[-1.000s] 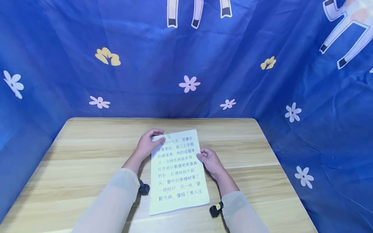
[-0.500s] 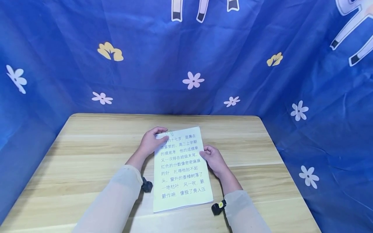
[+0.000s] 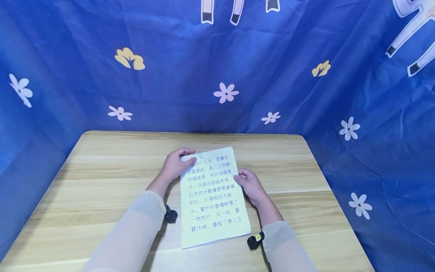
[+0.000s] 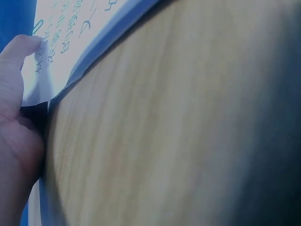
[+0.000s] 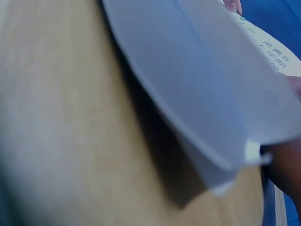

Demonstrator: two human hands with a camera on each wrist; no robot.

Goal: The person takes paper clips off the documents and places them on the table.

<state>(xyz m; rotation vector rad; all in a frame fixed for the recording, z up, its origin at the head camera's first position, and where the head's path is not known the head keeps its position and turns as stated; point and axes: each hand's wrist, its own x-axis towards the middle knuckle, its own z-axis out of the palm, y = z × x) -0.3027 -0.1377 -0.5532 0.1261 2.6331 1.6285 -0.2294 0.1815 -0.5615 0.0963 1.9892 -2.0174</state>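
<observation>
Left hand [image 3: 174, 165] and right hand [image 3: 250, 184] pinch a stack of paper [image 3: 212, 196]

Nearest are two pale, smooth sleeves, the left sleeve [image 3: 130, 232] and the right sleeve [image 3: 285, 245], with a small black device [image 3: 171, 214] at the left wrist and another, marked with a yellow spot, at the right. Between the wrists is the paper, face up and slightly turned, over the middle of the table [image 3: 112, 181]. Its top sheet is a tall, pale yellow rectangle printed with rows of large Chinese characters; the near edge shows thin layers. In the right wrist view the sheets bow and leave a dark shadow on the wood; that view is blurred.

Farther up, the right hand grips the right edge, thumb on top and fingers curled partly out of sight beneath. The left hand holds the upper left corner, its thumb across the print and its fingers bent at the far edge. Just beside that thumb, two slim, rounded wire clips [image 3: 200, 155] sit on the top edge.

The table is light wood with streaky grain and rounded far corners. Behind it and along both sides hangs creased, slightly shiny blue cloth [image 3: 176, 68], printed with white flowers [image 3: 226, 93], yellow shapes [image 3: 130, 58] and pale animal legs [image 3: 236, 11].
</observation>
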